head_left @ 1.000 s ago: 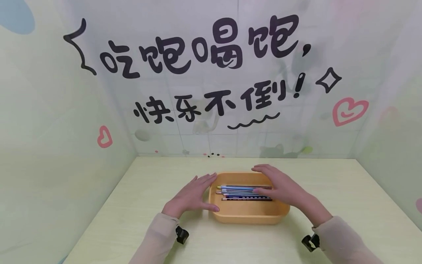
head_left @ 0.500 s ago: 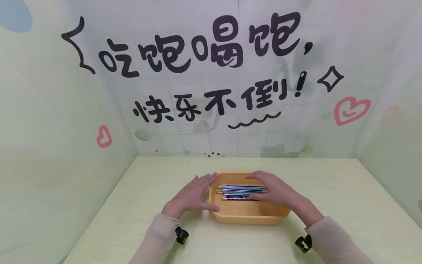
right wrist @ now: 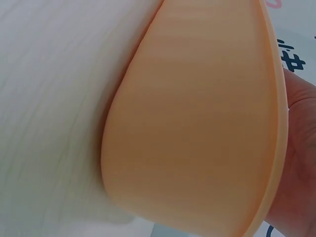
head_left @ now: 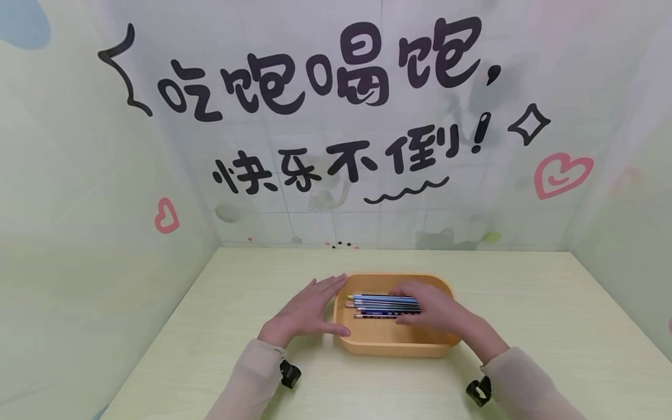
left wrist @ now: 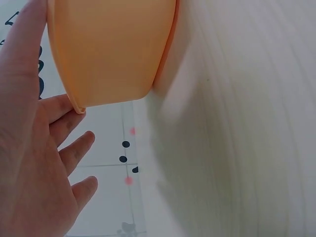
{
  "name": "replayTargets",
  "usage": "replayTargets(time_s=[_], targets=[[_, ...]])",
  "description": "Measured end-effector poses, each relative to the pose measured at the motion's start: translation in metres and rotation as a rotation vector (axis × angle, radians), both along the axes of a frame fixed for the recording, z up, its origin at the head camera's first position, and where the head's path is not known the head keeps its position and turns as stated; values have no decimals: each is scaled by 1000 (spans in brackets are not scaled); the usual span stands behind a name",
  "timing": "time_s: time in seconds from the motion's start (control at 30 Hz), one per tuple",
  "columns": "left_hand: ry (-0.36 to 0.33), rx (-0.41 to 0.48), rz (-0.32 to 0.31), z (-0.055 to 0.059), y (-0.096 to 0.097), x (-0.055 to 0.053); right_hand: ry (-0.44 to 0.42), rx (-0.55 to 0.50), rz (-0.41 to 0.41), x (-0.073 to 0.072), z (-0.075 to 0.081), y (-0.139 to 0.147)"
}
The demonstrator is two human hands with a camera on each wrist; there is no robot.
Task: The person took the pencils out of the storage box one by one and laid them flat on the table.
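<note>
An orange open-topped plastic box [head_left: 396,349] stands on the table, with several pencils [head_left: 380,304] lying side by side in it. Spread fingers of my left hand [head_left: 304,312] rest at the box's left end; in the left wrist view, fingertips of the left hand [left wrist: 44,158] touch the rim. My right hand [head_left: 438,309] reaches over the right end into the box, thumb on the near side of the pencils and fingers on the far side. It covers their right ends. The box wall [right wrist: 197,123] hides most of the right hand [right wrist: 298,153] in the right wrist view.
A pale wood-patterned table [head_left: 210,326] bears the box. Printed walls close it in at the back [head_left: 315,227], left [head_left: 105,262] and right [head_left: 619,233]. Each wrist carries a black camera mount, left [head_left: 290,374] and right [head_left: 479,392].
My right hand has moved left and down into the box, its fingers lowering over the pencils. The left hand, the box and the pencils stay in place.
</note>
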State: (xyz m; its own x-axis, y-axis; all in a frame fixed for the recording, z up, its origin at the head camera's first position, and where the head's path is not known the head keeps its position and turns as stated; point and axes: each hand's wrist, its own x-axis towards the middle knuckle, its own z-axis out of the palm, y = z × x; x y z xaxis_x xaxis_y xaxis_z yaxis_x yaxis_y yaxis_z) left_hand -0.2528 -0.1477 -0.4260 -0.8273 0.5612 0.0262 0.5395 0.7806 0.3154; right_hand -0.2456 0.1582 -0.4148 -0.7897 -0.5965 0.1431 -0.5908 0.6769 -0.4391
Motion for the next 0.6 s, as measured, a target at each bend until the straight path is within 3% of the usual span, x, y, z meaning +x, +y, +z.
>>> replayTargets(time_s=[0.6], targets=[[-19, 10, 13, -1, 1, 0, -56, 19, 20, 0, -5, -4]])
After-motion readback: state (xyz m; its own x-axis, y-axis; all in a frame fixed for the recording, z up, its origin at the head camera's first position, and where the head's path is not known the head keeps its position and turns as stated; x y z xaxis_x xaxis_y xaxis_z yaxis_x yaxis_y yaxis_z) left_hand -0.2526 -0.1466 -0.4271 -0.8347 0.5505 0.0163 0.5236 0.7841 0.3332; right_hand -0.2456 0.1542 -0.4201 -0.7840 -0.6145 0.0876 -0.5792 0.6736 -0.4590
